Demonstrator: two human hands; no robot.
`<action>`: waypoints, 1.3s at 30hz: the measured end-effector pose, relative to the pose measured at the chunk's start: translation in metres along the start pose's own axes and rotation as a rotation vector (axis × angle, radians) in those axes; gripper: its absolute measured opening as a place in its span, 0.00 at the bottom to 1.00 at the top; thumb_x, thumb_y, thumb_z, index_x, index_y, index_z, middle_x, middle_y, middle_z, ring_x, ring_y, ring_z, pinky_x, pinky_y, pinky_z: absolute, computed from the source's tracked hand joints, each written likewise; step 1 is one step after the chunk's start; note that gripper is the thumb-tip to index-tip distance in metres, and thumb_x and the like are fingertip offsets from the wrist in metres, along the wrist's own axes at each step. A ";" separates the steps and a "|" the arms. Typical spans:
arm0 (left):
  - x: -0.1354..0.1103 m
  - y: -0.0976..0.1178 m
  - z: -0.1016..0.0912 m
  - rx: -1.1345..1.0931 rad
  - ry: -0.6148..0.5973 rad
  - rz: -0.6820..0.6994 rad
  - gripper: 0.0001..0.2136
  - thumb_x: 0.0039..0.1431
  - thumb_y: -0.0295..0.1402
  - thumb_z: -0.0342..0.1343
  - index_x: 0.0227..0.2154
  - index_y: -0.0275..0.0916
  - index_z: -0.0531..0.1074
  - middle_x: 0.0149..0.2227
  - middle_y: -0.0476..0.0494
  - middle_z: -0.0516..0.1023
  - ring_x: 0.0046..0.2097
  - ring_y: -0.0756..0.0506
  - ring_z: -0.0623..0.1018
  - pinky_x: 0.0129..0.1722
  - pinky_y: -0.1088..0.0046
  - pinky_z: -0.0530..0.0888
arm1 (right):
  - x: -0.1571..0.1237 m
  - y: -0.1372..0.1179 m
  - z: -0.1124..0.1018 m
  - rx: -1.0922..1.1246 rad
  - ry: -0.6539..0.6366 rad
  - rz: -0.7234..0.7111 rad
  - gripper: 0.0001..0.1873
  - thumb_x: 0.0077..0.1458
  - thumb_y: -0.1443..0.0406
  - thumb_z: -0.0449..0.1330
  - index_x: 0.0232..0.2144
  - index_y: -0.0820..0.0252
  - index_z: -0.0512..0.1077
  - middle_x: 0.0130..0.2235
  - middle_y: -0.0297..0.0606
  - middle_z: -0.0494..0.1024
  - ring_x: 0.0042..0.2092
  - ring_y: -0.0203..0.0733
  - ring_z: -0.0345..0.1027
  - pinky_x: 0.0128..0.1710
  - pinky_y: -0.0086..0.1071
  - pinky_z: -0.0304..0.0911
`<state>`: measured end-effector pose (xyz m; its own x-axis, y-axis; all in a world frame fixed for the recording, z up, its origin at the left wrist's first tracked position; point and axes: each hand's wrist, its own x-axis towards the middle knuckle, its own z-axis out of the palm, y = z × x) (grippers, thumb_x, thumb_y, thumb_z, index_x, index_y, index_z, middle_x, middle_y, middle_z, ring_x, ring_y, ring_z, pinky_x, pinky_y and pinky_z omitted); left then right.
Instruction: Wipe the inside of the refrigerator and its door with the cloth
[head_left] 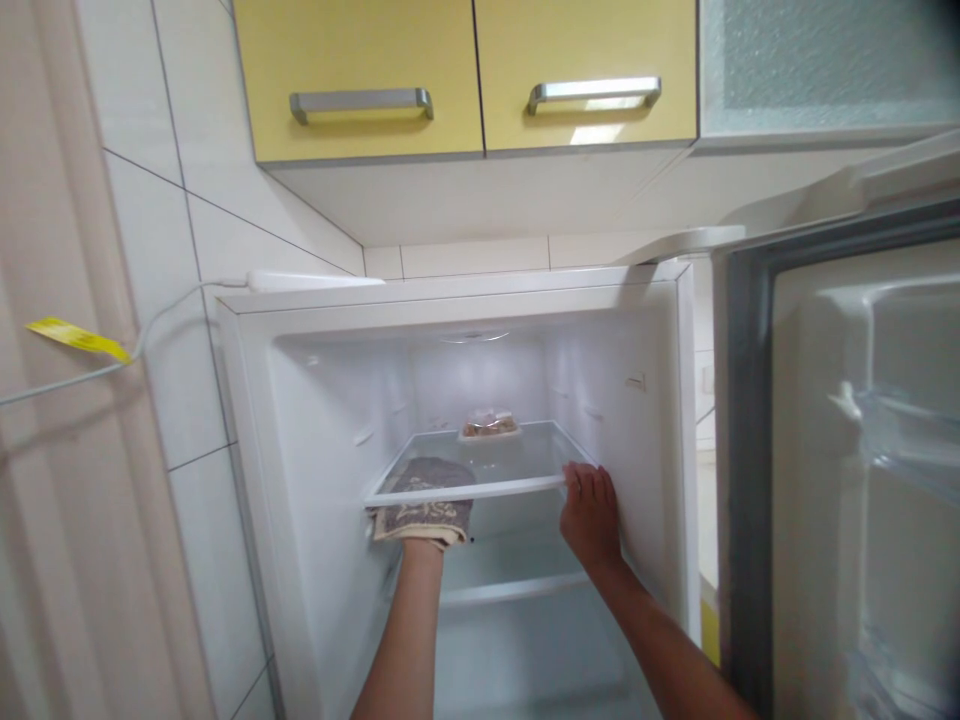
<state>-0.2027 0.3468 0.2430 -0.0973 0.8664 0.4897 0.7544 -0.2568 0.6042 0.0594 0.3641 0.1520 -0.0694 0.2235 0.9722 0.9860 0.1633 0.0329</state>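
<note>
Cloth (pixel 426 520): grey-brown with a pale hem, left of centre in the frame, under the shelf (pixel 517 488) and partly seen through its glass
Left hand: covered by the cloth, only its wrist (pixel 424 556) showing; from here I cannot tell how its fingers bend
Right hand (pixel 591 512): fingers curled over the shelf's front edge, right of centre, gripping it
Pack (pixel 490 426): food in clear wrap, at the shelf's back, mid-frame
Fridge (pixel 450 290): door (pixel 814 500) wide open, right of frame
Cupboards (pixel 360 50): yellow, along the top
</note>
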 end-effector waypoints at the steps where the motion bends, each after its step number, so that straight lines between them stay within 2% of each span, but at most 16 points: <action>1: 0.006 0.001 0.000 -0.043 -0.024 -0.026 0.23 0.53 0.47 0.54 0.47 0.39 0.79 0.60 0.30 0.73 0.67 0.27 0.61 0.66 0.45 0.54 | 0.000 0.000 0.000 0.000 -0.002 0.000 0.19 0.57 0.75 0.53 0.51 0.69 0.69 0.50 0.51 0.73 0.56 0.52 0.60 0.63 0.52 0.57; 4: 0.015 0.002 -0.001 -0.239 -0.068 -0.105 0.23 0.56 0.48 0.50 0.46 0.38 0.79 0.61 0.30 0.72 0.66 0.27 0.63 0.65 0.46 0.56 | 0.000 0.000 0.001 -0.002 -0.008 0.003 0.19 0.57 0.75 0.53 0.51 0.69 0.69 0.50 0.51 0.73 0.56 0.52 0.60 0.63 0.52 0.56; 7: 0.004 -0.003 0.001 -0.411 -0.067 -0.158 0.28 0.63 0.48 0.37 0.50 0.38 0.76 0.61 0.33 0.71 0.64 0.31 0.67 0.61 0.46 0.63 | 0.000 0.000 0.000 0.000 -0.010 0.005 0.19 0.57 0.75 0.54 0.51 0.70 0.69 0.50 0.52 0.73 0.55 0.52 0.60 0.63 0.51 0.56; 8: -0.004 -0.006 0.002 -0.567 -0.014 -0.187 0.30 0.65 0.48 0.32 0.51 0.39 0.75 0.61 0.34 0.72 0.63 0.32 0.69 0.59 0.45 0.65 | 0.000 0.000 0.000 0.003 -0.010 0.004 0.19 0.57 0.75 0.53 0.51 0.70 0.69 0.49 0.52 0.73 0.55 0.52 0.60 0.63 0.51 0.56; 10: -0.022 -0.011 0.003 -1.108 0.175 -0.275 0.32 0.65 0.53 0.29 0.50 0.43 0.75 0.56 0.37 0.77 0.60 0.33 0.72 0.57 0.43 0.68 | 0.000 0.000 -0.001 0.013 -0.007 0.005 0.19 0.57 0.75 0.53 0.51 0.69 0.69 0.50 0.52 0.73 0.55 0.52 0.61 0.63 0.52 0.57; 12: -0.041 -0.013 0.002 -1.690 0.366 -0.337 0.29 0.63 0.58 0.36 0.47 0.48 0.76 0.50 0.41 0.80 0.55 0.35 0.76 0.54 0.44 0.71 | 0.000 0.000 -0.001 0.028 -0.006 0.008 0.20 0.57 0.75 0.52 0.52 0.68 0.68 0.50 0.53 0.73 0.56 0.52 0.60 0.62 0.53 0.57; 13: -0.049 -0.012 0.001 -1.867 0.417 -0.347 0.27 0.62 0.58 0.41 0.47 0.49 0.77 0.48 0.42 0.81 0.53 0.36 0.77 0.53 0.45 0.73 | 0.000 0.000 -0.001 0.035 -0.005 0.009 0.21 0.57 0.75 0.52 0.53 0.68 0.68 0.50 0.52 0.73 0.56 0.52 0.61 0.62 0.53 0.57; 14: -0.056 -0.010 -0.001 -1.930 0.426 -0.348 0.23 0.62 0.57 0.45 0.47 0.50 0.76 0.47 0.43 0.82 0.51 0.38 0.79 0.52 0.48 0.74 | 0.000 0.000 -0.001 0.040 -0.002 0.009 0.21 0.57 0.75 0.52 0.53 0.67 0.68 0.50 0.52 0.73 0.56 0.52 0.61 0.62 0.53 0.58; 17: -0.072 0.001 -0.009 -1.881 0.407 -0.400 0.16 0.62 0.47 0.54 0.47 0.48 0.76 0.46 0.43 0.82 0.47 0.41 0.80 0.52 0.53 0.76 | -0.001 0.000 0.000 0.043 0.012 0.004 0.21 0.56 0.75 0.52 0.52 0.67 0.68 0.49 0.52 0.73 0.56 0.52 0.61 0.62 0.53 0.58; 21: -0.072 0.012 -0.016 -1.814 0.410 -0.475 0.12 0.64 0.40 0.53 0.46 0.46 0.77 0.44 0.44 0.83 0.45 0.42 0.81 0.51 0.53 0.76 | -0.001 0.000 0.000 0.028 0.023 0.000 0.20 0.56 0.75 0.52 0.51 0.67 0.68 0.49 0.51 0.73 0.55 0.52 0.61 0.62 0.52 0.58; 25: -0.053 0.012 -0.014 -1.763 0.397 -0.524 0.16 0.64 0.44 0.53 0.48 0.42 0.76 0.42 0.42 0.83 0.42 0.42 0.81 0.51 0.52 0.76 | -0.001 0.000 0.000 0.020 0.011 0.002 0.20 0.56 0.75 0.53 0.51 0.68 0.68 0.50 0.51 0.73 0.55 0.53 0.61 0.62 0.52 0.57; 29: -0.028 0.004 -0.008 -1.716 0.354 -0.571 0.20 0.61 0.48 0.54 0.49 0.41 0.74 0.43 0.41 0.82 0.46 0.38 0.81 0.54 0.46 0.73 | 0.000 0.000 0.001 0.030 0.019 0.006 0.21 0.56 0.75 0.52 0.52 0.67 0.68 0.49 0.51 0.73 0.55 0.52 0.61 0.62 0.53 0.58; 31: -0.016 -0.002 -0.004 -1.695 0.390 -0.577 0.21 0.62 0.49 0.52 0.50 0.41 0.74 0.45 0.41 0.82 0.48 0.38 0.80 0.56 0.47 0.73 | 0.000 0.000 0.003 0.036 0.029 0.008 0.21 0.56 0.75 0.51 0.52 0.66 0.68 0.49 0.51 0.74 0.55 0.52 0.61 0.61 0.53 0.58; 35: 0.001 -0.017 0.003 -1.702 0.498 -0.493 0.21 0.64 0.48 0.50 0.52 0.42 0.73 0.50 0.41 0.80 0.52 0.39 0.79 0.58 0.51 0.72 | 0.000 0.000 0.005 0.036 0.035 0.014 0.20 0.57 0.75 0.52 0.52 0.66 0.68 0.49 0.51 0.74 0.56 0.51 0.61 0.62 0.52 0.57; 37: 0.004 -0.024 0.005 -1.723 0.495 -0.466 0.21 0.63 0.48 0.51 0.52 0.41 0.73 0.51 0.40 0.80 0.52 0.39 0.79 0.56 0.51 0.73 | 0.000 0.000 0.005 0.035 0.031 0.018 0.20 0.57 0.75 0.51 0.52 0.66 0.68 0.49 0.51 0.74 0.56 0.52 0.61 0.62 0.52 0.57; 39: 0.002 -0.028 0.006 -1.781 0.424 -0.469 0.21 0.63 0.48 0.52 0.53 0.42 0.73 0.50 0.41 0.80 0.50 0.41 0.80 0.55 0.54 0.75 | 0.000 0.000 0.004 0.035 0.020 0.020 0.21 0.57 0.75 0.52 0.52 0.66 0.68 0.50 0.52 0.74 0.56 0.52 0.61 0.62 0.52 0.57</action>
<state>-0.2199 0.3584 0.2233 -0.4090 0.9113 0.0480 -0.8112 -0.3871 0.4383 0.0589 0.3683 0.1512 -0.0460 0.2079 0.9771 0.9813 0.1924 0.0052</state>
